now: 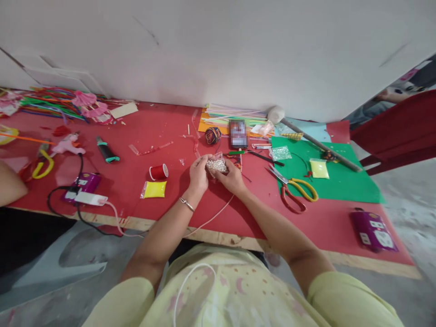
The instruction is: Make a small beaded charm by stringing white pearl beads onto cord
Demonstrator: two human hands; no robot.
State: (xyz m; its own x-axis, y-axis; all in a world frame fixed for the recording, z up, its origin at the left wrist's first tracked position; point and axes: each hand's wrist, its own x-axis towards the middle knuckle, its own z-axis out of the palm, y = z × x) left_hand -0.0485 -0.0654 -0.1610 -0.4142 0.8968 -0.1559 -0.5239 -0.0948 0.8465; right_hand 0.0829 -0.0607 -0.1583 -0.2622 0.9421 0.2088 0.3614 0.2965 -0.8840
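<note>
- Left hand point(198, 174) curled around the near-left side of a small clear bag of white beads point(217, 165), fingers closed on the plastic, a thin bangle point(186, 204) on the wrist.
- Right hand point(233, 178) pinching the same bag from the right, thumb and fingers meeting on it; bag held just above the red desk point(136, 136), near its middle.
- Step in hand, as a judgement: opening or working at the mouth of the bead bag; next move calls for a steady pinch from both hands and a gentle pull apart, so that loose beads do not spill across the desk.
- Far left: another person's forearm point(10, 184) at the desk edge, plus a heap of coloured sticks point(51, 102) by the wall.
- Left of the hands: a purple power strip point(83, 184) with cable, a red thread spool point(158, 171), a yellow packet point(154, 189) just below it.
- Behind the hands: a ball of multicoloured yarn point(213, 135) and a phone point(238, 134), screen blurred.
- Right: scissors point(294, 190) with red and yellow handles lying half on a green sheet point(340, 181); a second purple power strip point(373, 230) near the desk's right corner.
- Writing: none readable on packets, spool or strips; too small or blurred to tell.
</note>
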